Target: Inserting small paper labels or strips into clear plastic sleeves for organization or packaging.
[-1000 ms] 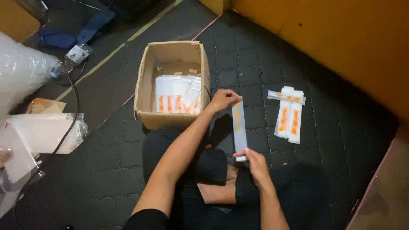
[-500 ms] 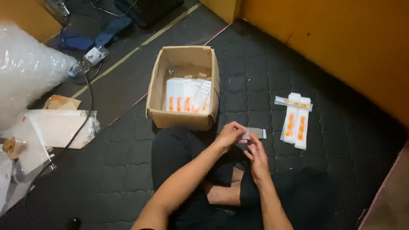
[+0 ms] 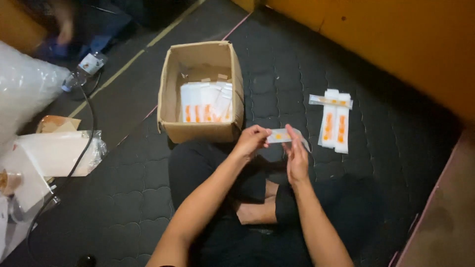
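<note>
A: Holding what, up there past the knees?

B: A small white packet (image 3: 284,135) with an orange mark, pinched flat between both hands. Left hand (image 3: 252,141) closed on its left end, right hand (image 3: 297,158) clamped near the middle, fingers upright

A: Best way to handle it?

B: Probably light, even pressure at both ends, kept level and taut so the thin wrapper neither creases nor slips

A: Placed where against the rest?

B: Raised off the dark padded floor (image 3: 123,198), just near of the cardboard box (image 3: 198,131) with more such packets standing inside. To the right, a small pile of packets (image 3: 335,121) lying flat on the floor, apart from the hands
</note>
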